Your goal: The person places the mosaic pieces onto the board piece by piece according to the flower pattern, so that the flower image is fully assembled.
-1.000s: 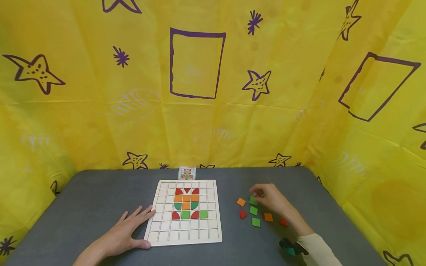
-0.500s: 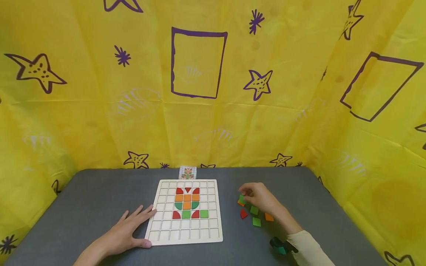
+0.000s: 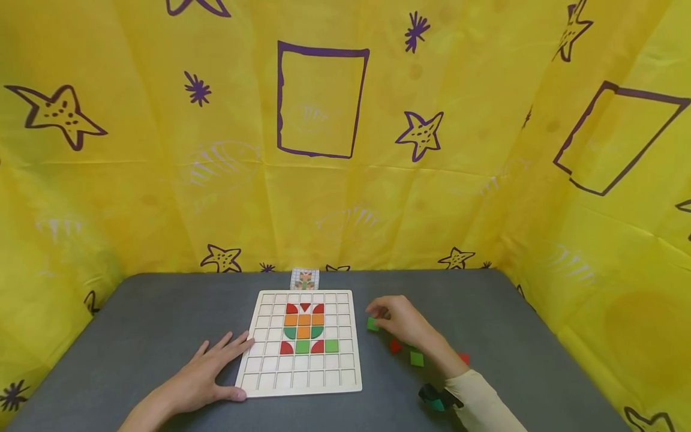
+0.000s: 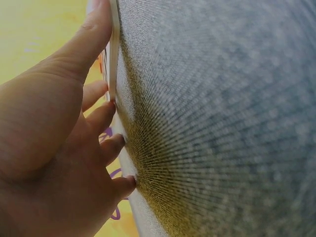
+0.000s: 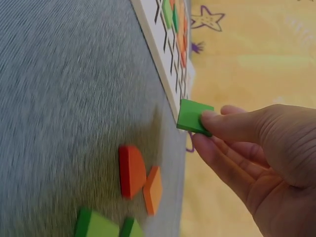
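My right hand (image 3: 402, 321) pinches a green square tile (image 5: 192, 116) between thumb and fingers, off the table and just right of the board in the head view. The white gridded board (image 3: 335, 383) bears a tulip-like pattern of red, orange and green tiles in its cells. One light green square (image 3: 331, 345) sits at the right end of the pattern's lowest row. Along the board's left edge lies my left hand (image 3: 202, 373), fingers spread, thumb at the near-left corner. The left wrist view shows the thumb (image 4: 91, 37) against the board's side.
Loose on the grey table lie a red rounded piece (image 5: 131, 172), an orange tile (image 5: 153, 191), a green square (image 3: 417, 359) and another red piece (image 3: 463, 358). A small pattern card (image 3: 305, 279) stands behind the board, before a yellow cloth backdrop (image 3: 335, 198).
My right hand has lifted the green square tile from the loose pieces and carried it left, over the orange tile, towards the board. The left hand has stayed at the board's edge.
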`<state>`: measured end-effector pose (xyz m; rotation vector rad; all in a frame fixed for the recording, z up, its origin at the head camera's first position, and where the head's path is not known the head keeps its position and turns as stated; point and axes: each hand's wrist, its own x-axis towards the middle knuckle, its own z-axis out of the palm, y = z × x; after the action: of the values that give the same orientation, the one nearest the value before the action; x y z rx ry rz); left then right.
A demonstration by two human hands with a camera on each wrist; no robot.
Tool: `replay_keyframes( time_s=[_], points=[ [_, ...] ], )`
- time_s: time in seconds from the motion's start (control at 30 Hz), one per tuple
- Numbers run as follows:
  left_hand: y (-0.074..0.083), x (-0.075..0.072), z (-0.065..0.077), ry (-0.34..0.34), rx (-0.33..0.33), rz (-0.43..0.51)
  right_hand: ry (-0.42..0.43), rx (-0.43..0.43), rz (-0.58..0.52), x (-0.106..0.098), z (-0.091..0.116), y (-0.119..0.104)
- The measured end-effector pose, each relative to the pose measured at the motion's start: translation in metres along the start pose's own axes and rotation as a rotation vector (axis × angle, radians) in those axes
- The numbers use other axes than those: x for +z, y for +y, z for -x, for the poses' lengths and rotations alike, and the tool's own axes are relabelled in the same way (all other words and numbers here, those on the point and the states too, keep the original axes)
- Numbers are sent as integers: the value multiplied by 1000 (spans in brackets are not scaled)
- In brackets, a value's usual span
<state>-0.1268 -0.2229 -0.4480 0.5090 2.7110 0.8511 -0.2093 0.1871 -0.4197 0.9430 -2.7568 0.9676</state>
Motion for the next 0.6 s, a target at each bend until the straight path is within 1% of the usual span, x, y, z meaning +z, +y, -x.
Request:
replay_keyframes(
  time_s=[0.17, 0.3, 0.43, 0.6],
  points=[
    [0, 0, -1, -1, -5, -1, -6, 5, -12, 10, -5, -8],
    [-1, 1, -1, -4, -22, 1, -23, 13, -16, 18, -12, -15],
    [-1, 1, 0, 0, -15, 3, -39, 21, -37, 24, -19, -23],
    [0, 1, 0, 4, 3, 6, -51, -3, -49, 30, -26, -30]
  ],
)
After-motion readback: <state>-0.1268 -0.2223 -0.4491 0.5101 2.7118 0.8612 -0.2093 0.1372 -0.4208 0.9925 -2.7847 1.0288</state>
